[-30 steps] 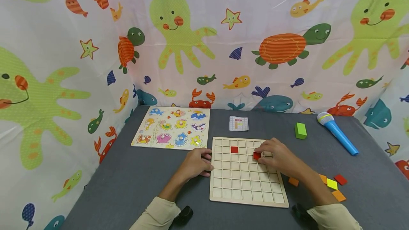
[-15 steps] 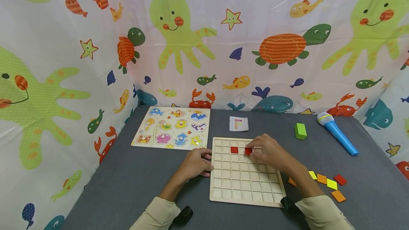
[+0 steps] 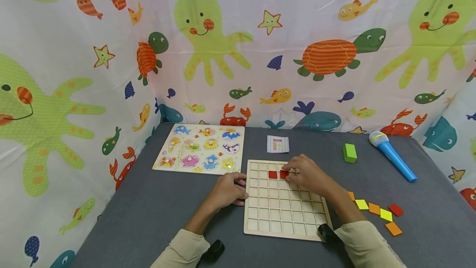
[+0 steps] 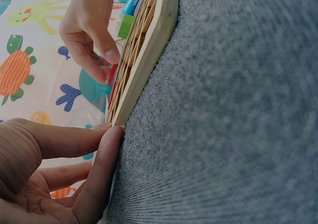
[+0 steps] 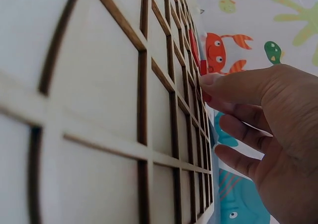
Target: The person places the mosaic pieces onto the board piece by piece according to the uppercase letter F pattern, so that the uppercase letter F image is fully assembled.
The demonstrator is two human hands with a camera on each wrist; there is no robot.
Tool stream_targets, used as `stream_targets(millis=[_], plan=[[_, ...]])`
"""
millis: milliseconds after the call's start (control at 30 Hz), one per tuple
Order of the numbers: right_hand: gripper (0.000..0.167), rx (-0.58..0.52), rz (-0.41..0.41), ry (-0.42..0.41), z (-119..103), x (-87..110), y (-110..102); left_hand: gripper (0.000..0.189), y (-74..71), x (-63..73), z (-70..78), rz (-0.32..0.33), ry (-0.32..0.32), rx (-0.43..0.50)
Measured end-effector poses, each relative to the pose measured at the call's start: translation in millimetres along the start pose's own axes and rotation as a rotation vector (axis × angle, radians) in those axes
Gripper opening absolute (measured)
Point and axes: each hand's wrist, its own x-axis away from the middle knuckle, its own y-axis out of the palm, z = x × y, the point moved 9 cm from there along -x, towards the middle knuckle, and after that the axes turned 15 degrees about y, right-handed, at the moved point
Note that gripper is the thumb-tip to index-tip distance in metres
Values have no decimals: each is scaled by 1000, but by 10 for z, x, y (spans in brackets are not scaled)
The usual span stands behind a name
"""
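Observation:
A wooden grid board (image 3: 273, 204) lies on the grey table, divided by raised strips into square cells. One red tile (image 3: 273, 174) sits in a cell of the second row from the far edge. My right hand (image 3: 308, 175) pinches a second red tile (image 3: 284, 174) between thumb and fingers, right over the cell beside the first. In the right wrist view the thumb (image 5: 238, 87) presses against this tile's side. At the board's left edge, my left hand (image 3: 227, 189) grips the rim; the left wrist view shows thumb and a finger (image 4: 102, 169) meeting at the board's corner.
Orange, yellow and red tiles (image 3: 386, 214) lie right of the board, partly behind the right forearm. Farther back are a small printed grid card (image 3: 277, 144), a green block (image 3: 349, 152) and a blue toy microphone (image 3: 394, 158). A sea-animal peg puzzle (image 3: 201, 148) lies at back left.
My right hand has moved left across the board with its red tile, from several cells over to beside the first red tile. The left hand stays at the board's edge.

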Motion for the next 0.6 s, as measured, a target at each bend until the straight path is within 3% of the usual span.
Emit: stream_targets(millis=[600], plan=[[28, 23, -7, -1, -47, -22, 25, 61, -3, -18, -25, 3, -14, -10]])
